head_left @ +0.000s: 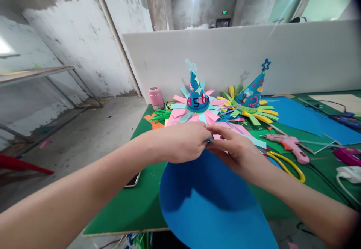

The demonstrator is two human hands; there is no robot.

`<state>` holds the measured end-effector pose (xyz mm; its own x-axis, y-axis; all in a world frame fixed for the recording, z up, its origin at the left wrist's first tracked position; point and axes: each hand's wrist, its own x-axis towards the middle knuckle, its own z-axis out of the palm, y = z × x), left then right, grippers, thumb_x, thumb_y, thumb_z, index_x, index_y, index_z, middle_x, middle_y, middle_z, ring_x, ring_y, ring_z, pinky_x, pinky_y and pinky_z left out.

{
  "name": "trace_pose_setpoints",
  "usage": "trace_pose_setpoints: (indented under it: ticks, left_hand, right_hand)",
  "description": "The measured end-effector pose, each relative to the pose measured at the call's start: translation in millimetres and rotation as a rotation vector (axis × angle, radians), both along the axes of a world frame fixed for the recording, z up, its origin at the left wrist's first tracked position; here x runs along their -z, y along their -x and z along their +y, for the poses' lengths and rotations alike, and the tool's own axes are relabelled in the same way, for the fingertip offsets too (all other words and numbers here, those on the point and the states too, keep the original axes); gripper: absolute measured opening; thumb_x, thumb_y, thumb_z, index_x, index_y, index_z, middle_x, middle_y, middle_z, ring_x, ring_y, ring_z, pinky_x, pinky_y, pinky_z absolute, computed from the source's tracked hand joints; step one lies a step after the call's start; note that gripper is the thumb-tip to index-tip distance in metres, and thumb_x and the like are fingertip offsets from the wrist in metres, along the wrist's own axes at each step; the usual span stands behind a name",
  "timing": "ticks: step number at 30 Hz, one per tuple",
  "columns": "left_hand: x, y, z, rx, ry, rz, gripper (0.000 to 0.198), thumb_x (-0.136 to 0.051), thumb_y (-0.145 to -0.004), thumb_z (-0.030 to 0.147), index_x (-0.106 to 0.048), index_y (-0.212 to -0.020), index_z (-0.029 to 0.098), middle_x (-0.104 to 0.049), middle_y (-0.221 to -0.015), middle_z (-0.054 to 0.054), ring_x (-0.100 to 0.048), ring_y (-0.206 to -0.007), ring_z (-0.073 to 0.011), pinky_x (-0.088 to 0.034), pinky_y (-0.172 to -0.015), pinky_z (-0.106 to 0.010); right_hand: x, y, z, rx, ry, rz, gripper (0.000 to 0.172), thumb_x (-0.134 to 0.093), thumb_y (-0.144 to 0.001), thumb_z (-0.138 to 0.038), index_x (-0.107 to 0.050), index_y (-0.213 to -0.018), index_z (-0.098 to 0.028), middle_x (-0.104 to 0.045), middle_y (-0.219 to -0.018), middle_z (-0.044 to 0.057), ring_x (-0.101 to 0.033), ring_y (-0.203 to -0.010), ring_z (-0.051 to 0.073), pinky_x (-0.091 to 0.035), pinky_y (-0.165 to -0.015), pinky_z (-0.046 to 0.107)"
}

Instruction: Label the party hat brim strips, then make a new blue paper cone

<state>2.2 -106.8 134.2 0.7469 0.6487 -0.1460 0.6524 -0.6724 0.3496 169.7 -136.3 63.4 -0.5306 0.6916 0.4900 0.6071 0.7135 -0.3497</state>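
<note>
A blue sheet (214,200), curled into a cone shape, hangs over the front edge of the green table. At its narrow far end my left hand (188,142) is closed, fingers pinching the sheet's edge. My right hand (234,147) meets it there, thumb and fingers gripping the same end from the other side. Just beyond my hands stands a blue cone party hat (196,98) with numbers and a fringe of pink and light-blue strips. To its right leans another blue cone party hat (251,93), topped with a star and ringed by yellow and green strips.
A pink glue gun (290,144) and yellow-handled scissors (287,166) lie right of my hands. Green pipe cleaners (162,115) and a pink container (156,98) sit at the back left. A phone (133,180) lies partly under my left arm. A white board (225,57) stands behind.
</note>
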Motion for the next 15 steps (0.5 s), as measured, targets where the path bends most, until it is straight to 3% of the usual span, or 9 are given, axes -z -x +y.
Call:
trace_pose_setpoints:
  ticks: [5,9,12,15]
  left_hand:
    - [-13.6,-32.4,21.7,0.093,-0.139,0.113,0.017,-0.045,-0.074,0.018,-0.06,-0.065,0.015,-0.056,-0.062,-0.003,-0.047,-0.056,-0.0128,-0.033,-0.052,-0.025]
    - [-22.1,-28.2,50.3,0.04,-0.08,-0.127,0.032,-0.042,-0.08,0.039,-0.063,-0.087,0.016,-0.06,-0.074,0.0,-0.054,-0.07,-0.0139,-0.039,-0.063,-0.024]
    - [-7.3,0.0,78.6,-0.223,-0.007,-0.437,0.037,-0.039,-0.081,0.043,-0.063,-0.097,0.018,-0.064,-0.088,-0.002,-0.056,-0.087,-0.0188,-0.041,-0.079,-0.03]
    - [28.9,34.2,96.6,-0.416,0.172,-0.568,0.035,-0.045,-0.078,0.037,-0.061,-0.105,0.021,-0.063,-0.103,-0.005,-0.054,-0.101,-0.0231,-0.037,-0.09,-0.035]
  right_hand:
    - [-1.8,-9.3,18.5,-0.079,0.145,0.134,0.023,-0.042,-0.084,-0.014,-0.065,-0.085,-0.018,-0.065,-0.079,0.004,-0.059,-0.069,0.014,-0.045,-0.06,0.023]
    - [1.9,-23.2,35.9,0.036,0.153,0.181,0.022,-0.047,-0.081,-0.016,-0.065,-0.092,-0.021,-0.068,-0.083,0.002,-0.062,-0.072,0.016,-0.047,-0.065,0.026]
    - [4.3,-42.4,50.7,0.141,0.223,0.24,0.022,-0.05,-0.077,-0.016,-0.067,-0.091,-0.021,-0.069,-0.086,0.001,-0.063,-0.076,0.018,-0.048,-0.068,0.028]
    - [9.4,-69.8,64.5,0.185,0.415,0.407,0.019,-0.055,-0.076,-0.023,-0.068,-0.089,-0.019,-0.07,-0.083,0.001,-0.063,-0.074,0.018,-0.049,-0.065,0.028]
